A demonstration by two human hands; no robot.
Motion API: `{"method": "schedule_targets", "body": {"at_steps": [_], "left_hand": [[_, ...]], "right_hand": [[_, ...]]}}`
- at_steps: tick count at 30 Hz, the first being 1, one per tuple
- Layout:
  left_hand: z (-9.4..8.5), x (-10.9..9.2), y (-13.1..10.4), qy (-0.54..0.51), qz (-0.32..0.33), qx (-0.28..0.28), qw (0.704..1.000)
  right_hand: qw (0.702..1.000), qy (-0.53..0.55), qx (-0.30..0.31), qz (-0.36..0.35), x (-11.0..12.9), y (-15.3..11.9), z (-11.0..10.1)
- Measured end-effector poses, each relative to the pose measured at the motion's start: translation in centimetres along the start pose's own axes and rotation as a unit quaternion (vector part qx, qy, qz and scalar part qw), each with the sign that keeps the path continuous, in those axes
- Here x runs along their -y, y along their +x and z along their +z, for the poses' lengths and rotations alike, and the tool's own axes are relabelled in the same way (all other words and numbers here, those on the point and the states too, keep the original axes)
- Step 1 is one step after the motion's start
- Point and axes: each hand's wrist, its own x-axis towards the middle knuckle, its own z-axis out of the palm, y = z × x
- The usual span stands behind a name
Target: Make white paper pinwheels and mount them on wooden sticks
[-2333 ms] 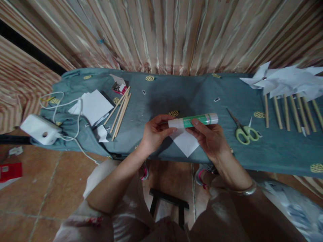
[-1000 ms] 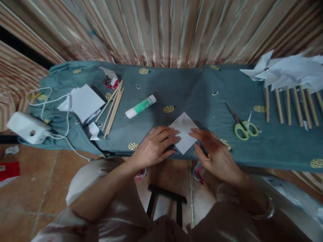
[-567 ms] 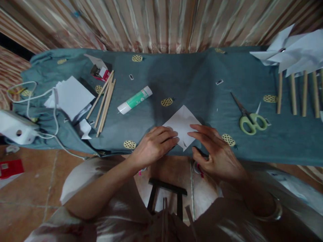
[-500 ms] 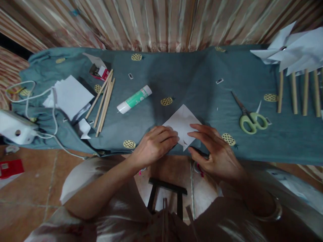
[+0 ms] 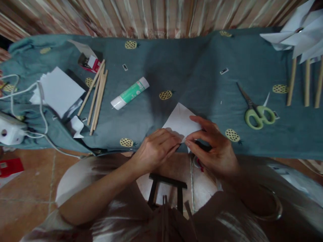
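A white square sheet of paper [image 5: 179,116] lies diamond-wise near the front edge of the cloth-covered table. My left hand [image 5: 159,146] is closed at its left near side, fingers pressed together over the edge. My right hand [image 5: 212,143] pinches the paper near its front corner between thumb and finger, with another finger resting on the right side. Part of the near corner hides behind my fingers. Beyond the paper, to the left, a green and white glue stick [image 5: 130,93] lies on the cloth. Green-handled scissors [image 5: 258,116] lie to the right, blades pointing away.
Several wooden sticks [image 5: 99,101] lie left, beside a stack of white paper [image 5: 60,89] and an open red box [image 5: 91,64]. A white power strip [image 5: 11,129] with cables sits far left. White paper pinwheels [image 5: 300,32] on sticks lie far right.
My right thumb and finger have closed on the paper's near corner, where they were apart before. My left hand has shifted slightly along the near edge. The whole view has tilted a little.
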Motion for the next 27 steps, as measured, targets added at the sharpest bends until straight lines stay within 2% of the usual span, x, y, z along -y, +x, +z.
{"method": "schedule_targets", "body": {"at_steps": [3,8,15,22,27], "left_hand": [[0.04,-0.06,-0.1,-0.011,-0.023,-0.011,1.0],[-0.05,0.1,-0.28,-0.002,0.022,-0.002,1.0],[0.09,0.17,-0.06,0.01,-0.004,-0.01,1.0],[0.4,0.32,0.03,-0.018,-0.007,-0.046,0.999],[0.33,0.34,0.23,-0.032,-0.02,-0.042,0.998]], "right_hand": [[1.0,-0.005,-0.007,0.01,0.25,0.06,0.17],[0.999,-0.025,-0.03,0.018,0.49,0.14,0.48],[0.998,-0.04,-0.037,0.013,0.38,0.18,0.85],[0.998,-0.041,-0.045,0.012,0.42,0.16,0.79],[0.996,-0.056,-0.059,-0.02,0.33,0.23,0.82]]}}
